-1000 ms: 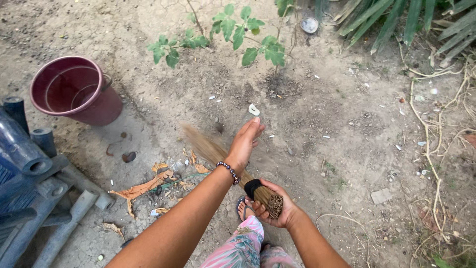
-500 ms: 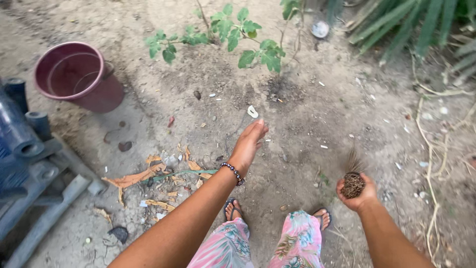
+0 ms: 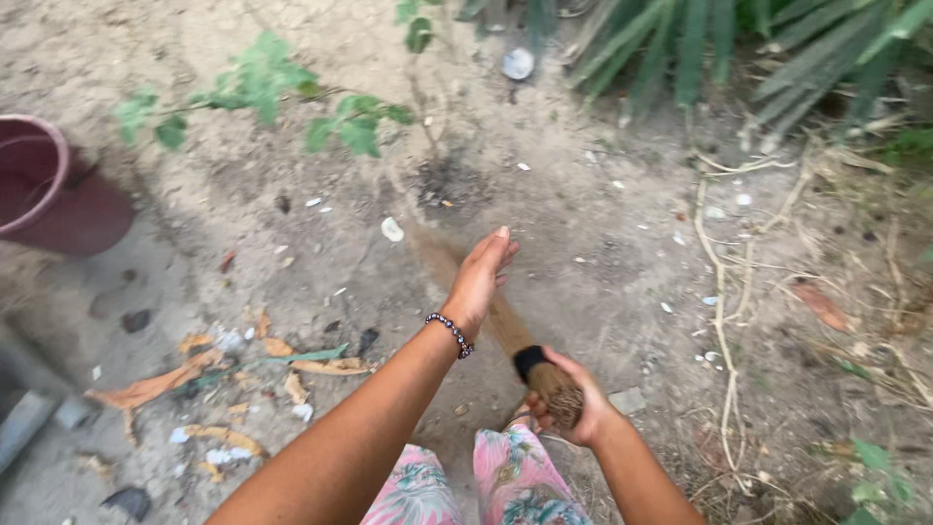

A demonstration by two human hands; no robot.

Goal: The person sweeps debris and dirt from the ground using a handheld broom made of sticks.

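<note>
Head view, looking down at bare dirt ground [image 3: 622, 292]. Right hand [image 3: 569, 394] clenched around top end of stick broom [image 3: 544, 379], just above its black binding band; cut stick ends poking out by the palm. Broom shaft angled up-left from the grip, bristles blurred low over the soil past the left hand, tip near a white scrap [image 3: 392, 229]. Left hand [image 3: 478, 277] released, fingers straight and together, held out flat above the broom shaft, holding nothing; cannot tell whether touching the bristles. Beaded bracelet [image 3: 449, 333] on left wrist. Floral pink trousers [image 3: 486, 486] at bottom edge, between the forearms. Pile of dry orange leaves and litter [image 3: 243, 365] on the ground left of the left arm, well apart from the bristles. Maroon bucket [image 3: 49, 190] at left edge, cut off by the frame. Small leafy plant [image 3: 282, 97] upper left, blurred. Long green blades [image 3: 700, 44] along the top. Dry vines and roots [image 3: 724, 292] across the right side. Grey pipe end [image 3: 29, 418] at lower left corner.
</note>
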